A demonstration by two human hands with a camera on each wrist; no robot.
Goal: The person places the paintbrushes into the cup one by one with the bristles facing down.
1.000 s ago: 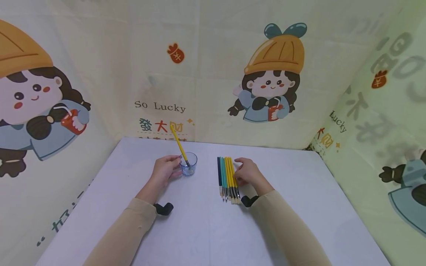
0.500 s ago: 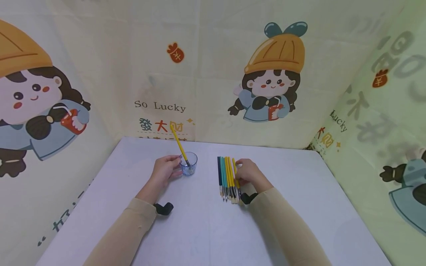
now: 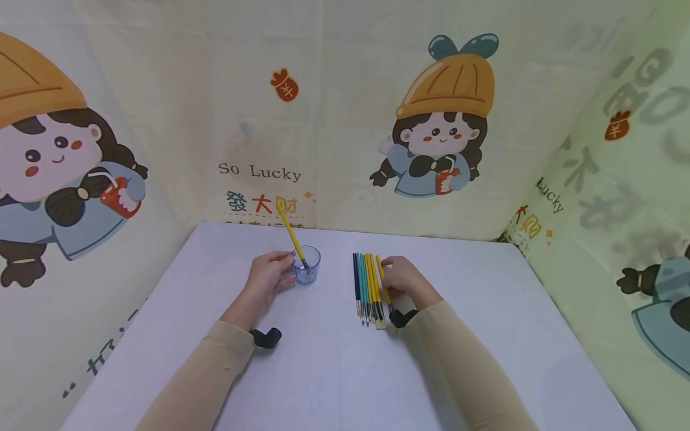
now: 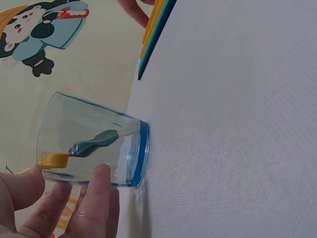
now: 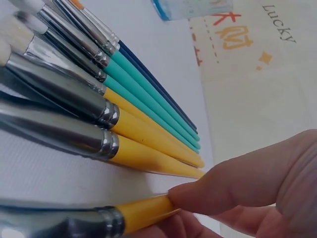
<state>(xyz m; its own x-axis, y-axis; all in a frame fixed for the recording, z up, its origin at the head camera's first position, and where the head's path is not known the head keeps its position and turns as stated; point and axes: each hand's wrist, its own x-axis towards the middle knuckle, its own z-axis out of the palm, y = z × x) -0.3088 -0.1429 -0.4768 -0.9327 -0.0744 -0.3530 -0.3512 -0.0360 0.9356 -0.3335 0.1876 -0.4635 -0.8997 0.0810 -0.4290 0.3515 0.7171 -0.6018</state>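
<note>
In the head view my left hand (image 3: 266, 273) holds the side of a clear, blue-based glass (image 3: 306, 275). The left wrist view shows the thumb near its rim and the fingers along its wall. A yellow-handled paintbrush (image 3: 290, 232) leans inside, bristles down, its handle rising above the rim. On the right, my right hand (image 3: 405, 280) pinches another yellow paintbrush (image 5: 148, 212) by the handle between thumb and fingers. That brush lies slightly apart from a row of paintbrushes (image 3: 366, 284) with dark blue, teal and yellow handles, all with bristles toward me.
The white table (image 3: 339, 371) runs back to a printed cloth wall (image 3: 345, 149) with cartoon figures and lettering. Cloth also hangs along the left and right sides. The row of brushes lies between the glass and my right hand.
My right hand has closed on the rightmost yellow paintbrush and drawn it slightly right, away from the row. The left hand and the glass have stayed in place.
</note>
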